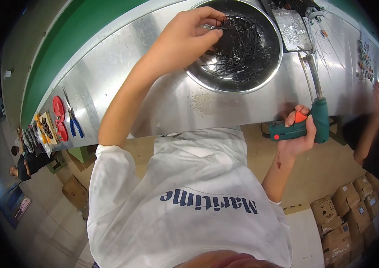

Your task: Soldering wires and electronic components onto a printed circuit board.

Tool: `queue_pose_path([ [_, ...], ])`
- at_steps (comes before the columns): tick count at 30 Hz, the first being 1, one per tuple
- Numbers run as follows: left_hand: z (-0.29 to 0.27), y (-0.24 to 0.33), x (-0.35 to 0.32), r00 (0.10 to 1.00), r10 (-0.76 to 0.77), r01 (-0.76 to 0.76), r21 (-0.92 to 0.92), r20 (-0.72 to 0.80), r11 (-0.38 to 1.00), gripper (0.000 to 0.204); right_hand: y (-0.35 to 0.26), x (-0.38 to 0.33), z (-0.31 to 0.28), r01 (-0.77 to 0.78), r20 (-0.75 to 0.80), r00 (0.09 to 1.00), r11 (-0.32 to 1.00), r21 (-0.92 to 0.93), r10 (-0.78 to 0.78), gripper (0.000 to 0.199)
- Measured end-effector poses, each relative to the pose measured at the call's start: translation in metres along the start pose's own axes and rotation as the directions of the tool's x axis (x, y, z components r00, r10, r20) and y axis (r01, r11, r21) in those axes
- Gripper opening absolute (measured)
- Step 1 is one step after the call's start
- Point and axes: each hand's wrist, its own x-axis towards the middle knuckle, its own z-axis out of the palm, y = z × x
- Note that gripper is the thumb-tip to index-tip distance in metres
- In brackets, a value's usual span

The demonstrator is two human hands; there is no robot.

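My left hand [181, 42] reaches over the rim of a round shiny metal bowl [266, 73]. Its thumb and fingers pinch at the edge of a tangled heap of thin black wire-like pieces [243, 47] inside. How many pieces sit between the fingertips cannot be made out. Lower right, just off the bench's near edge, my right hand [304, 134] is wrapped round the grip of a green soldering gun [320, 117]. It has an orange trigger, and its metal prongs point up and away from me, close to a silvery tray.
The silvery tray [293, 30] stands right of the bowl on the metal bench [154, 107]. Blue-handled pliers [76, 125] and a red case [59, 114] lie at the left end. Thin wires [332, 44] spread on the right, near another person's arm [372, 123]. Cardboard boxes [339, 223] are stacked lower right.
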Motion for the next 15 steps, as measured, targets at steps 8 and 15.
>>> queue_pose_path([
  [8, -0.010, 0.027, -0.010, 0.999, 0.017, -0.016, 0.016, -0.030, 1.000, 0.029, 0.000, -0.001, 0.001, 0.000, -0.015, 1.000, 1.000, 0.005, 0.000, 0.024],
  [15, -0.010, 0.016, -0.015, 0.936, 0.328, -0.235, 0.460, -0.132, 0.856, 0.030, -0.001, -0.001, 0.001, 0.014, -0.011, 1.000, 1.000, -0.012, -0.014, 0.024],
])
